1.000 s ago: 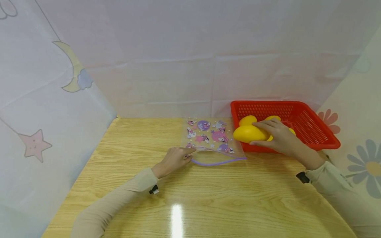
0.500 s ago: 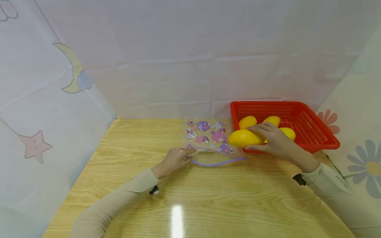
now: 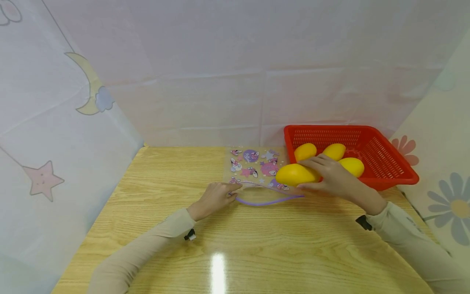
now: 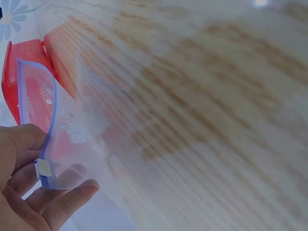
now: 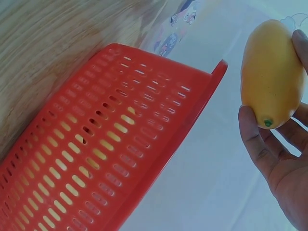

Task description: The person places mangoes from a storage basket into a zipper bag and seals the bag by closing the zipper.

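Note:
A clear zip bag (image 3: pixel 245 171) printed with pink and purple figures lies on the table, its purple-edged mouth parted toward me. With thumb and fingers, my left hand (image 3: pixel 214 198) pinches the left end of that mouth. In the left wrist view a white slider (image 4: pixel 43 168) sits on the bag's zip edge beside the thumb. My right hand (image 3: pixel 332 177) grips a yellow mango (image 3: pixel 293 174) above the right part of the bag, just left of the basket. The mango's green stem spot (image 5: pixel 268 122) shows in the right wrist view.
A red slotted basket (image 3: pixel 398 179) stands at the back right, right beside the bag. Several yellow mangoes lie inside, among them one mango (image 3: pixel 305 151) by its left wall. Printed cloth (image 3: pixel 205 98) hangs behind the wooden table (image 3: pixel 235 237) and at both sides.
My right hand has carried the mango left and toward me, out over the basket's left rim to above the bag. The left hand and the bag have stayed in place.

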Motion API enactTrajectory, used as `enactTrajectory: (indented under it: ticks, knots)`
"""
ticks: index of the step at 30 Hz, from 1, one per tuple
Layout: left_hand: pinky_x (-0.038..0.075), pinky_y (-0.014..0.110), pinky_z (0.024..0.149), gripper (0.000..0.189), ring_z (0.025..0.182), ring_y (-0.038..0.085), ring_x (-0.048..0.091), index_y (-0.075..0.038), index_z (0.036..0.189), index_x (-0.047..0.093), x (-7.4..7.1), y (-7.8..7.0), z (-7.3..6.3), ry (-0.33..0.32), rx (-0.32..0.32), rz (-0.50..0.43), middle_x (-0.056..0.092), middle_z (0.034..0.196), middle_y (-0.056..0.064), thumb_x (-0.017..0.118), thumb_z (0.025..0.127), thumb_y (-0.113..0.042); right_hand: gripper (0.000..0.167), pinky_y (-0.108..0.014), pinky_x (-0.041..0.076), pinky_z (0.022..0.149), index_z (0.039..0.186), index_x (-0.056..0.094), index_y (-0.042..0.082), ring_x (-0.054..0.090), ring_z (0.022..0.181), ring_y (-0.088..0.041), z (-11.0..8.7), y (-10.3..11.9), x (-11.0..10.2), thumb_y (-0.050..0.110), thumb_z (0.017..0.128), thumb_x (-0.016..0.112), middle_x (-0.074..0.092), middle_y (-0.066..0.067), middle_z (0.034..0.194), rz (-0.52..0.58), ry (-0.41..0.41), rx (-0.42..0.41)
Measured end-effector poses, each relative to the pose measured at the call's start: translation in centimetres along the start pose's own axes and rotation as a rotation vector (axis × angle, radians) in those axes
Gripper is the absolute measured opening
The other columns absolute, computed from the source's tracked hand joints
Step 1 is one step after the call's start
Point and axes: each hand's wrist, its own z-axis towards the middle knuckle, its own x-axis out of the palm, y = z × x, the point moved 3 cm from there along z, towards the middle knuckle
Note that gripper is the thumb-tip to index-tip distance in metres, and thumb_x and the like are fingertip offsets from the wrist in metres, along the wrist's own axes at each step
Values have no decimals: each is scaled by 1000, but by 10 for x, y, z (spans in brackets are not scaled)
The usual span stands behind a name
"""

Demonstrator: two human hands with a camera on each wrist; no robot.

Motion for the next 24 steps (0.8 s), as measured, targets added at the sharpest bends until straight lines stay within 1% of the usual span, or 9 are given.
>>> enactTrajectory:
  ticks: [7,10,17,24]
  knots:
    - [25,13,37,28,42,-4,34,-5,118,72,-1,-1,0,-6,11,-4,74,101,9,72,90,-7,66,-53,51,87,120,66,3,58,106,-33,3,4,3,31,66,91,68,-10,113,2,-1,-15]
    - [25,13,37,28,42,-4,32,-4,118,72,-1,-1,1,-7,15,-4,75,100,9,72,90,-7,65,-53,50,89,120,67,3,59,107,-33,4,7,5,31,67,91,68,-10,113,5,5,-19]
    - [26,13,38,28,45,-2,41,-5,117,72,-1,-1,1,-16,20,2,74,104,9,73,89,-7,63,-50,51,88,120,67,5,59,105,-29,7,14,8,41,72,87,68,-7,112,12,23,-33]
    - [28,13,38,28,47,0,47,-4,116,72,1,-1,1,-24,26,6,74,103,9,74,88,-6,64,-48,53,86,122,66,5,59,105,-27,8,17,12,40,72,87,68,-6,112,5,43,-34]
